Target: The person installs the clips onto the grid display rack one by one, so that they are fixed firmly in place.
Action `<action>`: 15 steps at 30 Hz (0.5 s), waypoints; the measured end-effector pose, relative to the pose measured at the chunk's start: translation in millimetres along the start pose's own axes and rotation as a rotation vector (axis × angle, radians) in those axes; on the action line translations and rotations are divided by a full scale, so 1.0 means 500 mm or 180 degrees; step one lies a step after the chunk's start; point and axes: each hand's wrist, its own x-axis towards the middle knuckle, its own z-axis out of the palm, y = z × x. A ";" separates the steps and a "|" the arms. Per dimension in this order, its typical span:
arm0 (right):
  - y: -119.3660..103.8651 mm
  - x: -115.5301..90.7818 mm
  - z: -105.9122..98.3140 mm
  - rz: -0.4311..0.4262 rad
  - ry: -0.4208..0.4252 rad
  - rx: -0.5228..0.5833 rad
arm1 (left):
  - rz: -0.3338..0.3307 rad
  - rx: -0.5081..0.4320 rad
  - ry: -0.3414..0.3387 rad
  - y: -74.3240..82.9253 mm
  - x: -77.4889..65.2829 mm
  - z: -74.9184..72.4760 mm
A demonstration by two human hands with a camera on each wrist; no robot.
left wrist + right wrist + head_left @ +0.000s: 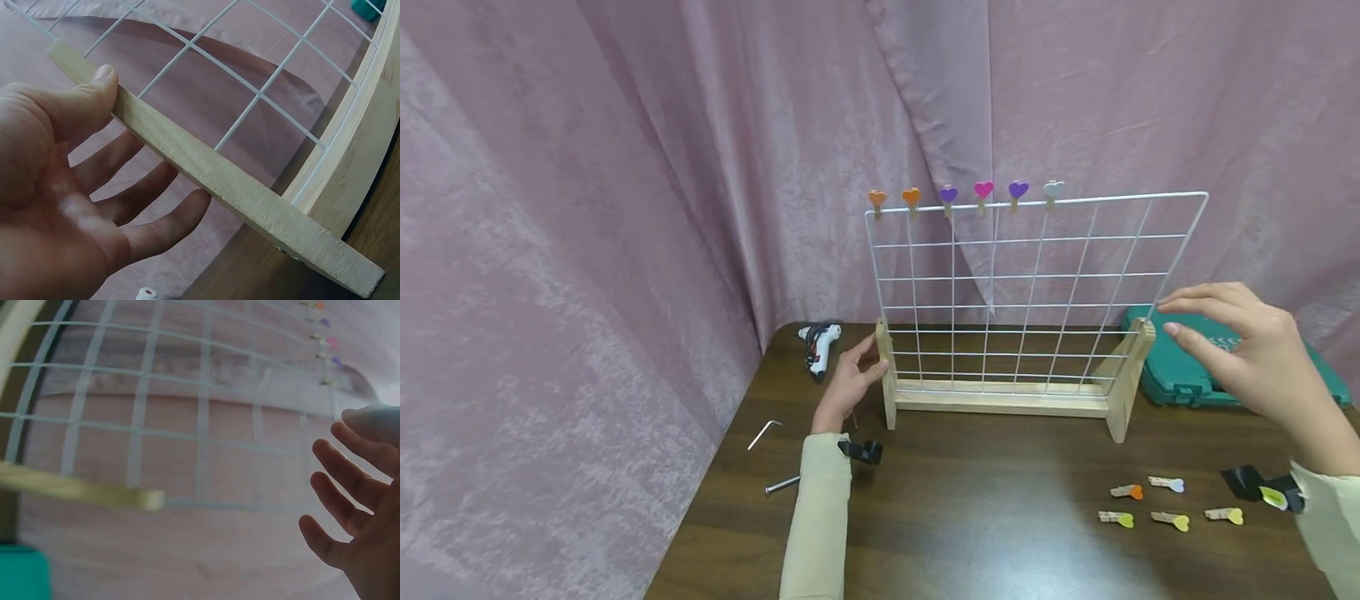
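A pink velvety curtain (625, 167) hangs in folds across the background and down the left side. In front of it, a dark wood-grain counter (970, 508) carries everything else.

Toward the back of the counter stands a white wire grid (992, 276), upright, its lower part set between the two end pieces of a pale wooden stand (1000, 402). A crossbar joins these end pieces near the bottom. A green case (1176, 371) lies behind and to the right of the stand.

The hands are well apart, each below a pale sleeve with a black strap at the wrist. The left hand (847, 385) grips the stand's left end piece, thumb on its narrow front edge and the other fingers behind. The right hand (1258, 346) holds nothing; its fingers are spread near the grid's right side.

At the back left lies a white glue gun (822, 346) with a dark cord bundled around it. Nearer the front, a metal bolt (782, 485) lies partly hidden by the left sleeve (820, 517), with a hex key (763, 434) beyond it.

Smallest are the heart-topped clips: six clips on the top wire (983, 191), orange, orange, purple, pink, purple and whitish, and five loose clips (1171, 521) at the front right.
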 end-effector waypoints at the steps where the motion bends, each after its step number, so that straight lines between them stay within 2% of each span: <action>1: 0.005 -0.013 0.001 0.0072 -0.0057 -0.0028 | -0.0015 0.0001 -0.0011 0.001 0.001 -0.001; 5: 0.025 -0.068 0.009 0.0304 -0.0313 -0.0176 | -0.0053 0.0014 -0.0035 0.003 0.003 -0.005; 9: 0.047 -0.128 0.024 0.0407 -0.0576 -0.0325 | -0.0092 0.0001 -0.0046 0.002 0.003 -0.003; 15: 0.079 -0.214 0.036 0.0607 -0.1116 -0.0583 | -0.0117 -0.0028 -0.0028 -0.005 0.002 0.000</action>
